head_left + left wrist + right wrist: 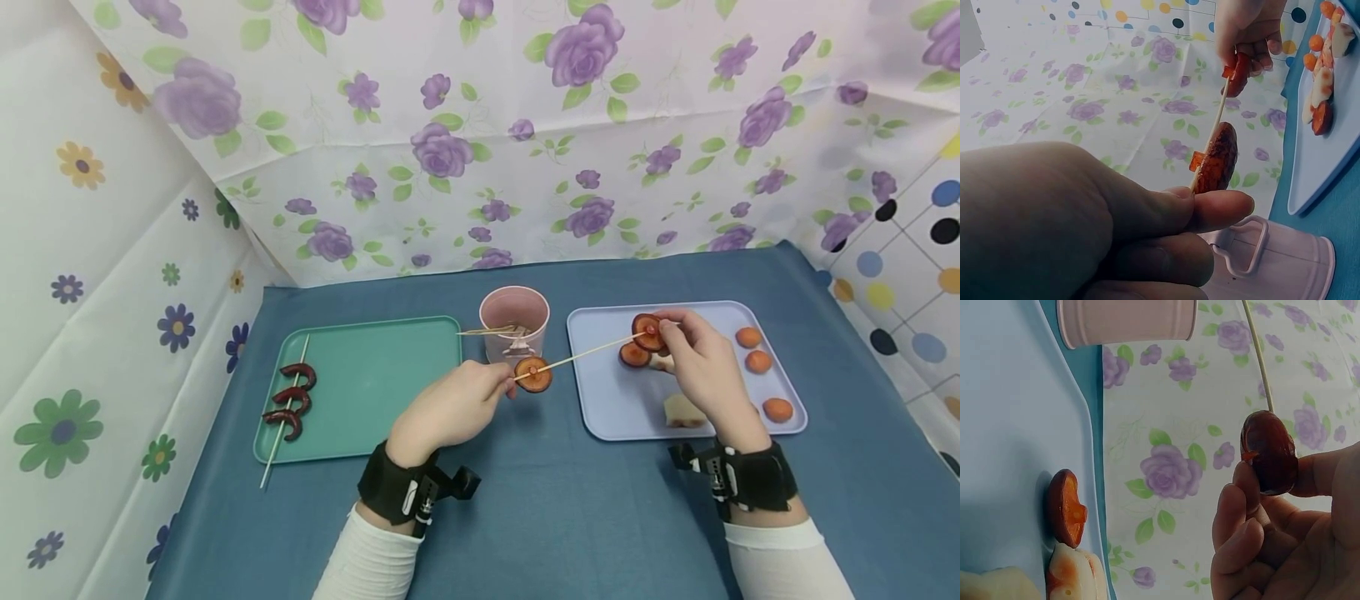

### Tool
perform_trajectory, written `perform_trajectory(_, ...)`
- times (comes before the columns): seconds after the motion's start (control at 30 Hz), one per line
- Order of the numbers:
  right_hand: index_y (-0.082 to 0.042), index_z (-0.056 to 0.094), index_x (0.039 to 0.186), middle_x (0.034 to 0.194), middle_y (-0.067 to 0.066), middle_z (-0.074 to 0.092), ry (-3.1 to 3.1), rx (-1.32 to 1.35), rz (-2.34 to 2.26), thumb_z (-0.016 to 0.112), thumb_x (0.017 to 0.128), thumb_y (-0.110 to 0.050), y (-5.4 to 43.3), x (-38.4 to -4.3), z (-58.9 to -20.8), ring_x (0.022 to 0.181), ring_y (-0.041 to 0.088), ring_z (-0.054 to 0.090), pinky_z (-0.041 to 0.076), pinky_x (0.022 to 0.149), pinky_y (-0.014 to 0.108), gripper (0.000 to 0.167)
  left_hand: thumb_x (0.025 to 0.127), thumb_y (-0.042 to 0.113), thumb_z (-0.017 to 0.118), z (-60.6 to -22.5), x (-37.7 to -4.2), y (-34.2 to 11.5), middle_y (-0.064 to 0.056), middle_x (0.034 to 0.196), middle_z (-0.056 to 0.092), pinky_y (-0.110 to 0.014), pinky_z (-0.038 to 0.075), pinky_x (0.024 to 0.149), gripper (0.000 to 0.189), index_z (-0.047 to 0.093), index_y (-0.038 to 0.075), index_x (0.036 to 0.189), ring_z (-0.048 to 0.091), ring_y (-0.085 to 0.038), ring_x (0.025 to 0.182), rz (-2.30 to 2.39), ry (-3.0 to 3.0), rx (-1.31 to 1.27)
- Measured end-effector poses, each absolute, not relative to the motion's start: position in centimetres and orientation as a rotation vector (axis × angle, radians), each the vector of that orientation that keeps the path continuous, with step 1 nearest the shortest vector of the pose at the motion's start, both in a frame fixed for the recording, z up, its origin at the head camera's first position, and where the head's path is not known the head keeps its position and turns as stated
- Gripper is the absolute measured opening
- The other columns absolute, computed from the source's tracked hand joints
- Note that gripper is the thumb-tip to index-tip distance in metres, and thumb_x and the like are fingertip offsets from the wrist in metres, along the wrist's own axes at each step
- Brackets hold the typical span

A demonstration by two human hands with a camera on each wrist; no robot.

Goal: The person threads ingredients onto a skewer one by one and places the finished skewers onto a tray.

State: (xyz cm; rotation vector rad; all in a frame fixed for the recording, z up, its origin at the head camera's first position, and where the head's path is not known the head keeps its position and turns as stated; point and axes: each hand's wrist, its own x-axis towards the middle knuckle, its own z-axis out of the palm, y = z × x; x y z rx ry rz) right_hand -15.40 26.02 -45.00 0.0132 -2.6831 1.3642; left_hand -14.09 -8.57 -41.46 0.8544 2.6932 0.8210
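Observation:
My left hand (453, 408) pinches a thin wooden skewer (592, 352) near its left end, between thumb and forefinger. A brown mushroom (1222, 159) with an orange underside and short stem is threaded on it just past those fingertips. At the skewer's other end, over the pale tray, my right hand (705, 367) grips a second mushroom (1269, 453) between thumb and fingers. The skewer runs into this mushroom and slants up toward the right. Another mushroom (1065, 509) lies on the tray below, beside pale pieces (684, 412) with reddish marks.
The pale lilac tray (600, 408) also carries several orange balls (758, 361). A pink bucket (495, 343) holding wooden sticks stands at the back middle. On the left, a green tray (390, 358) bears a skewer with dark red curled pieces (292, 397), its end over the rim.

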Motion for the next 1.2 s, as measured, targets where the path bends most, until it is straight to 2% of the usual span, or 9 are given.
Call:
perform_trajectory(0.3,-0.011,0.06,0.146,0.123,0.015,0.07,-2.701,-0.007,1.417,0.043,0.115,-0.048,25.9,-15.3,-44.7,0.106,0.024,0.066,0.053,0.079,0.015,0.051,0.114,0.012,0.05,-41.4,-14.0,-8.5,0.002,0.094,0.069,-0.034,0.05,0.072,0.023,0.071,0.012,0.104,0.058,-0.014,0.075,0.833,2.685,0.857)
perform_trajectory(0.53,-0.011,0.06,0.146,0.124,0.015,0.07,-2.687,0.013,1.468,0.045,0.115,-0.049,25.3,-15.2,-44.9,0.108,0.026,0.066,0.056,0.078,0.02,0.051,0.114,0.012,0.052,-41.4,-14.0,-8.4,0.002,0.094,0.069,-0.034,0.05,0.072,0.022,0.071,0.013,0.103,0.058,-0.013,0.075,0.835,2.695,0.868)
perform_trajectory(0.73,-0.011,0.057,0.151,0.132,0.011,0.063,-2.603,0.015,1.685,0.045,0.114,-0.052,24.6,-15.1,-45.0,0.107,0.027,0.062,0.054,0.08,0.025,0.057,0.114,0.013,0.051,-41.4,-14.1,-8.4,0.001,0.094,0.07,-0.035,0.051,0.073,0.023,0.072,0.011,0.105,0.059,-0.014,0.076,0.848,2.709,0.881)
perform_trajectory(0.87,-0.01,0.058,0.15,0.128,0.008,0.064,-2.554,0.087,1.864,0.048,0.114,-0.049,23.8,-15.0,-45.0,0.105,0.028,0.063,0.054,0.08,0.028,0.054,0.115,0.013,0.05,-41.6,-14.2,-8.2,0.0,0.098,0.071,-0.035,0.051,0.074,0.023,0.072,0.011,0.108,0.06,-0.014,0.078,0.869,2.726,0.893)
perform_trajectory(1.07,-0.005,0.06,0.142,0.117,0.007,0.073,-2.531,0.256,2.044,0.055,0.114,-0.04,22.5,-15.0,-45.2,0.104,0.02,0.068,0.055,0.08,0.031,0.045,0.116,0.015,0.047,-41.8,-14.2,-7.8,-0.002,0.103,0.073,-0.035,0.051,0.073,0.025,0.072,0.01,0.113,0.061,-0.013,0.08,0.887,2.738,0.921)
perform_trajectory(1.2,-0.006,0.06,0.144,0.119,0.007,0.074,-2.555,0.31,2.081,0.057,0.113,-0.037,22.0,-14.9,-45.5,0.107,0.021,0.069,0.054,0.083,0.034,0.043,0.117,0.016,0.047,-41.8,-14.2,-7.7,-0.003,0.105,0.074,-0.035,0.051,0.073,0.026,0.072,0.009,0.115,0.062,-0.013,0.081,0.888,2.751,0.94)
